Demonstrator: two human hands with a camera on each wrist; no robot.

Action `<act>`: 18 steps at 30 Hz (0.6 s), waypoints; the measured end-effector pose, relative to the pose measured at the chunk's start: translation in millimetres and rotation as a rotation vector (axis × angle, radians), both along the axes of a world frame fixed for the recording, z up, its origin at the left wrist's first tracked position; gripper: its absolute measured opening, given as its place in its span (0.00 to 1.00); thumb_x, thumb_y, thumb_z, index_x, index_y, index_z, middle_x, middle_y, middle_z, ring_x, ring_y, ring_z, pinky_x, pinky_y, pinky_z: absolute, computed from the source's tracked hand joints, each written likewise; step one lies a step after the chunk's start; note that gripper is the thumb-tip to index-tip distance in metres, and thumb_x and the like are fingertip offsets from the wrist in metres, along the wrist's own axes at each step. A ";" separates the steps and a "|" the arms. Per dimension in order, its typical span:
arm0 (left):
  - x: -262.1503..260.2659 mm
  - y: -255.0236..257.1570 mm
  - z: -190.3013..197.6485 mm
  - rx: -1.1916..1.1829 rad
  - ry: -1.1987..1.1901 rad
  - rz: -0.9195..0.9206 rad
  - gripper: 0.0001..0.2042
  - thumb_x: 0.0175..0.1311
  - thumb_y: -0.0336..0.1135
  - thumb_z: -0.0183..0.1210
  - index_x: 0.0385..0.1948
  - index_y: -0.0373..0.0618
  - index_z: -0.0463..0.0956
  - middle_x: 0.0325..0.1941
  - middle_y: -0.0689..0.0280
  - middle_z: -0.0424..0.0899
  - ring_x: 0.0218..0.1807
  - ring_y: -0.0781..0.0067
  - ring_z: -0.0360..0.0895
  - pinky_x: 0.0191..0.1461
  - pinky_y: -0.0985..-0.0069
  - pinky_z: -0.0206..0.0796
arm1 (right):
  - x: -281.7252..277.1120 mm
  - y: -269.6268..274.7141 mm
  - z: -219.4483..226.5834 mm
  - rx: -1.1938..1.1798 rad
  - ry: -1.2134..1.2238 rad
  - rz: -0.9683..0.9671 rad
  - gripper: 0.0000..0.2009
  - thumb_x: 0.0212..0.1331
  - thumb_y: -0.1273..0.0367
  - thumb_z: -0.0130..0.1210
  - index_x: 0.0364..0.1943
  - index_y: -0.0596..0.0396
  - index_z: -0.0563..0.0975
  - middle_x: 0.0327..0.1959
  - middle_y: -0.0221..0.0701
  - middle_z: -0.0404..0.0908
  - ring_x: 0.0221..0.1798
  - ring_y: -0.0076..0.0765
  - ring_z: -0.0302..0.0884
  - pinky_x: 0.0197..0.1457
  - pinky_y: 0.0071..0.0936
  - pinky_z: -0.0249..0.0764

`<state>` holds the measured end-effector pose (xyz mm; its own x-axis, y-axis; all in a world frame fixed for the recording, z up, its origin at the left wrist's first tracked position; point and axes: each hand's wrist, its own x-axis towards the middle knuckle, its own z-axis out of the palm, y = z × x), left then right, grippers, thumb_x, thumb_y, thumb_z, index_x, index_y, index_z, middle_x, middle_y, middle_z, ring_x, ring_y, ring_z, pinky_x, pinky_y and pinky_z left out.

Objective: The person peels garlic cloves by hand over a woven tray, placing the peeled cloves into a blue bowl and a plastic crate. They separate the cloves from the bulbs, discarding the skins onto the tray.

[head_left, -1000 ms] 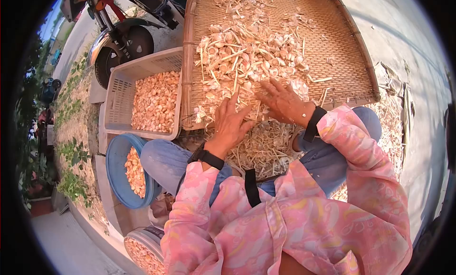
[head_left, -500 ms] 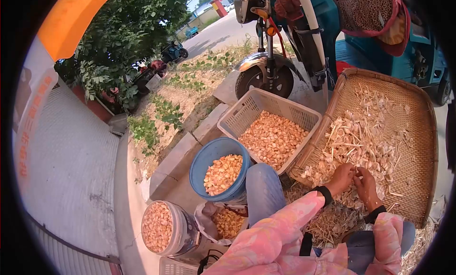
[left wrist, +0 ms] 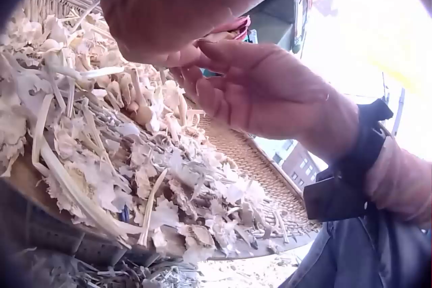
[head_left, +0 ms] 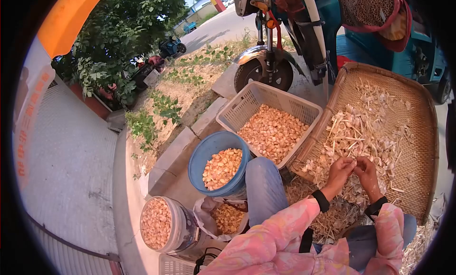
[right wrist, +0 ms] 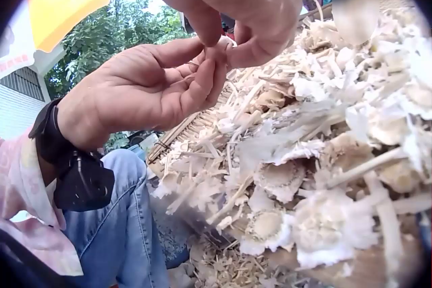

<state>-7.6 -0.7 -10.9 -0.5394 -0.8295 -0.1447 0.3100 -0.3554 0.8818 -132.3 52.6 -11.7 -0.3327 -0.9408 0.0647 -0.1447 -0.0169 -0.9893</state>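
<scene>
Pavement outdoors; both hands' fingers pinch one garlic piece over woven tray.

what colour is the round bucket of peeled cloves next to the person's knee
Blue, seen best in the head view: the round plastic bucket beside the pale slatted crate.

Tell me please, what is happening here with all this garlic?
A seated person works over a woven tray heaped with garlic skins and stalks. The left hand and right hand meet above the pile, fingertips pinching one small piece between them. Beside the tray, a white crate and a blue bucket hold peeled cloves.
</scene>
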 end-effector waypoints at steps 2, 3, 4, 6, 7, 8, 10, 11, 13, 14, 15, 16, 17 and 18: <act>4.3 -6.8 0.9 -0.049 -0.077 -0.046 0.12 0.60 0.34 0.59 0.41 0.39 0.72 0.31 0.68 0.79 0.28 0.83 0.72 0.31 0.85 0.65 | 3.9 0.3 0.2 -0.018 0.001 0.003 0.13 0.52 0.76 0.55 0.43 0.62 0.72 0.32 0.31 0.77 0.34 0.25 0.74 0.37 0.23 0.71; 4.9 -9.9 3.7 -0.072 -0.114 -0.071 0.12 0.59 0.34 0.59 0.41 0.38 0.72 0.31 0.67 0.79 0.27 0.83 0.72 0.30 0.85 0.65 | 5.7 0.9 2.0 -0.026 0.002 0.002 0.13 0.52 0.76 0.55 0.43 0.61 0.72 0.32 0.31 0.77 0.35 0.25 0.74 0.37 0.23 0.71; 4.9 -12.1 6.6 -0.099 -0.179 -0.079 0.12 0.59 0.34 0.59 0.40 0.37 0.72 0.31 0.67 0.79 0.26 0.83 0.73 0.28 0.85 0.65 | 7.4 2.2 3.5 -0.022 0.028 0.001 0.13 0.52 0.77 0.55 0.43 0.61 0.71 0.32 0.31 0.76 0.35 0.25 0.74 0.37 0.23 0.72; 7.2 -16.0 12.6 -0.156 -0.308 -0.096 0.12 0.58 0.34 0.60 0.38 0.36 0.73 0.31 0.66 0.79 0.25 0.82 0.73 0.26 0.84 0.66 | 13.0 4.2 6.7 -0.015 0.080 -0.001 0.14 0.52 0.77 0.55 0.44 0.60 0.71 0.33 0.31 0.76 0.34 0.25 0.74 0.36 0.23 0.72; 8.7 -15.8 14.8 -0.159 -0.320 -0.106 0.11 0.58 0.34 0.60 0.37 0.36 0.73 0.30 0.66 0.79 0.24 0.82 0.73 0.25 0.84 0.66 | 16.0 5.6 9.8 -0.018 0.117 -0.015 0.14 0.53 0.77 0.54 0.44 0.60 0.70 0.34 0.31 0.76 0.34 0.25 0.74 0.36 0.23 0.72; 9.8 -14.9 18.2 -0.164 -0.331 -0.115 0.11 0.57 0.33 0.60 0.36 0.36 0.74 0.29 0.66 0.79 0.24 0.82 0.74 0.25 0.84 0.67 | 18.4 6.9 14.4 -0.023 0.154 -0.028 0.14 0.53 0.78 0.54 0.44 0.60 0.70 0.34 0.31 0.75 0.34 0.25 0.75 0.35 0.22 0.72; 12.3 -10.2 29.5 -0.195 -0.349 -0.115 0.09 0.58 0.32 0.59 0.33 0.36 0.75 0.25 0.66 0.78 0.24 0.81 0.73 0.24 0.83 0.66 | 20.4 8.4 18.9 -0.012 0.158 -0.024 0.12 0.54 0.78 0.53 0.44 0.60 0.70 0.37 0.32 0.74 0.35 0.26 0.75 0.34 0.21 0.72; 12.5 -9.6 27.4 -0.281 -0.396 -0.109 0.08 0.58 0.32 0.59 0.32 0.36 0.75 0.25 0.66 0.78 0.24 0.80 0.73 0.24 0.81 0.66 | 20.2 9.0 16.2 -0.029 0.158 -0.020 0.12 0.54 0.78 0.53 0.44 0.61 0.70 0.36 0.33 0.75 0.35 0.26 0.75 0.34 0.21 0.72; 13.6 -9.7 20.5 -0.454 -0.491 -0.095 0.07 0.58 0.31 0.58 0.30 0.36 0.75 0.23 0.64 0.77 0.24 0.78 0.73 0.25 0.78 0.65 | 20.4 9.0 9.5 -0.063 0.160 -0.009 0.12 0.55 0.77 0.53 0.45 0.61 0.71 0.36 0.34 0.75 0.35 0.26 0.76 0.34 0.22 0.72; 14.2 -9.0 16.8 -0.547 -0.496 -0.062 0.07 0.59 0.31 0.57 0.30 0.36 0.74 0.22 0.63 0.77 0.24 0.77 0.73 0.26 0.76 0.65 | 20.6 10.2 7.5 -0.081 0.172 -0.015 0.12 0.55 0.77 0.53 0.44 0.62 0.71 0.35 0.34 0.75 0.34 0.25 0.76 0.34 0.22 0.72; 14.4 -8.4 14.0 -0.641 -0.501 -0.032 0.07 0.59 0.31 0.57 0.29 0.36 0.74 0.22 0.62 0.76 0.24 0.75 0.73 0.27 0.75 0.65 | 21.3 10.4 8.1 -0.099 0.183 -0.023 0.11 0.55 0.77 0.53 0.43 0.62 0.72 0.34 0.34 0.76 0.33 0.25 0.76 0.33 0.22 0.72; 14.2 -7.4 12.1 -0.736 -0.505 -0.003 0.07 0.59 0.31 0.56 0.29 0.36 0.74 0.21 0.61 0.76 0.24 0.74 0.73 0.28 0.73 0.64 | 22.3 10.3 9.9 -0.117 0.194 -0.033 0.11 0.55 0.76 0.53 0.43 0.62 0.72 0.32 0.34 0.77 0.32 0.25 0.76 0.33 0.21 0.73; 13.4 -6.6 11.3 -0.746 -0.494 0.005 0.07 0.59 0.31 0.56 0.28 0.36 0.74 0.21 0.61 0.75 0.24 0.74 0.73 0.28 0.73 0.64 | 23.2 10.4 13.5 -0.092 0.199 -0.049 0.10 0.55 0.76 0.53 0.42 0.62 0.73 0.30 0.34 0.77 0.31 0.25 0.76 0.32 0.21 0.72; 12.6 -5.7 12.5 -0.758 -0.483 0.014 0.07 0.59 0.31 0.56 0.28 0.36 0.73 0.21 0.60 0.75 0.24 0.73 0.72 0.29 0.72 0.63 | 25.5 10.9 23.8 -0.067 0.204 -0.063 0.10 0.54 0.76 0.54 0.40 0.62 0.73 0.29 0.34 0.77 0.29 0.25 0.76 0.32 0.21 0.72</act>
